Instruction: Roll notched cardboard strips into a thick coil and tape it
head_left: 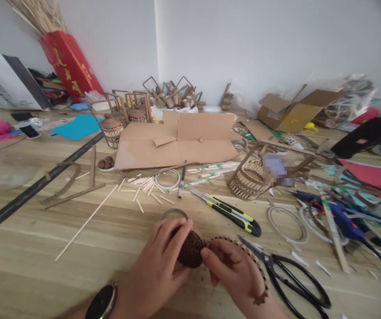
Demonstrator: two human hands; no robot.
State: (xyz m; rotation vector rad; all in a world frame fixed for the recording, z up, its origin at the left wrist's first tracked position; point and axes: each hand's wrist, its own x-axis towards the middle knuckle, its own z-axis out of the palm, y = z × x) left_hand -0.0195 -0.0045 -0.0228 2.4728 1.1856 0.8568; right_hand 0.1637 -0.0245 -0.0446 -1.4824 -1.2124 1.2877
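Note:
My left hand (159,270) wraps its fingers round a small dark brown ridged ball-like piece (190,252) near the table's front edge. A watch sits on that wrist (102,301). My right hand (235,272) pinches the same piece from the right side, and a brown toothed cardboard ring (260,270) curves around that hand. A small clear round lid (173,215) lies just behind my left fingers.
Black scissors (293,279) lie right of my hand. A yellow-black utility knife (230,212), loose wooden sticks (144,186), flat cardboard (177,141), a slatted wooden basket (248,179), a blue glue gun (340,219) and wire rings (286,223) crowd the wooden table.

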